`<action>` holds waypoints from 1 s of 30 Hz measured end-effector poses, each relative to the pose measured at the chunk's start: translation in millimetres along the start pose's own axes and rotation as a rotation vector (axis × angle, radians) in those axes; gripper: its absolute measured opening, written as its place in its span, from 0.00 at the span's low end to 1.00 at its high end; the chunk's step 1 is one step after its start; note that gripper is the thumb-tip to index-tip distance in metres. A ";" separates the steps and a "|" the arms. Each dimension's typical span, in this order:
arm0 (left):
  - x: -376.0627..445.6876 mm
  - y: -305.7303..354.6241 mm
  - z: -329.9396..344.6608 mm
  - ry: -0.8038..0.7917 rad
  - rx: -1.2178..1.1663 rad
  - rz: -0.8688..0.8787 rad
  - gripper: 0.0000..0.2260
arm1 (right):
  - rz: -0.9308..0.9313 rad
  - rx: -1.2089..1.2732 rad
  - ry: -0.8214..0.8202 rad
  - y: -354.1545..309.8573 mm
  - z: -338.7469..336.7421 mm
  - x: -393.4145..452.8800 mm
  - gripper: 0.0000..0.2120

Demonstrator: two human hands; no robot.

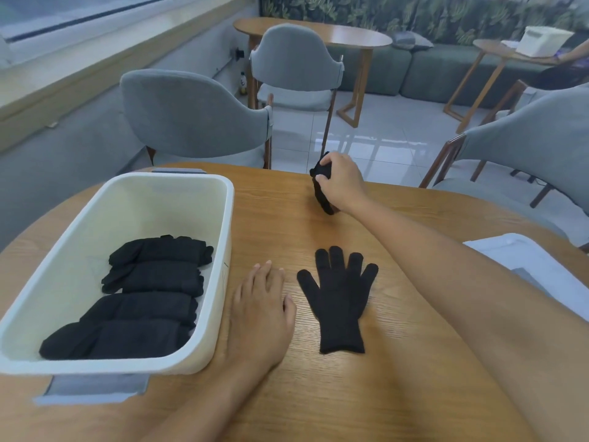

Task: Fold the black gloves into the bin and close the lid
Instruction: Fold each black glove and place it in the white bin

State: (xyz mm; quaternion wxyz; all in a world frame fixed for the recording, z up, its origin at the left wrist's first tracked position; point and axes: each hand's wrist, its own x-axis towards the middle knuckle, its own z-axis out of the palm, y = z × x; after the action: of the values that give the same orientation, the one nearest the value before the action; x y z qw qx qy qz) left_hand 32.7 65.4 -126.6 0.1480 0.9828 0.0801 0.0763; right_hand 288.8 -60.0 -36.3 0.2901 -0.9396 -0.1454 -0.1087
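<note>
A white bin stands open on the left of the wooden table, with several folded black gloves stacked inside. One black glove lies flat on the table, fingers spread and pointing away from me. My left hand rests flat on the table between the bin and that glove, holding nothing. Far across the table my right hand grips a second black glove, which hangs bunched below the fingers.
The white lid lies at the table's right edge, partly hidden by my right arm. Grey chairs stand around the far side of the table. Grey tape strips hold the bin's ends down.
</note>
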 end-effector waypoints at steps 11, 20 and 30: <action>-1.4 0.1 1.4 -0.014 -0.044 -0.009 0.23 | 0.040 0.003 -0.234 4.5 -91.1 -69.1 0.08; -4.3 -0.1 -0.7 -0.008 -0.082 0.009 0.24 | -0.075 0.003 0.109 -14.2 -152.7 -98.1 0.06; -10.0 -1.0 -6.9 0.042 -0.236 0.142 0.19 | -0.057 -0.124 0.011 -13.4 -174.9 -105.0 0.05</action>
State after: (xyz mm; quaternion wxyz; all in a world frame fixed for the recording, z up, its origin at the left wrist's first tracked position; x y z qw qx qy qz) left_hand 21.7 66.5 -121.6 0.2551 0.9599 0.0040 0.1160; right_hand 165.2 -172.3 81.6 0.2291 -0.9506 -0.1634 -0.1308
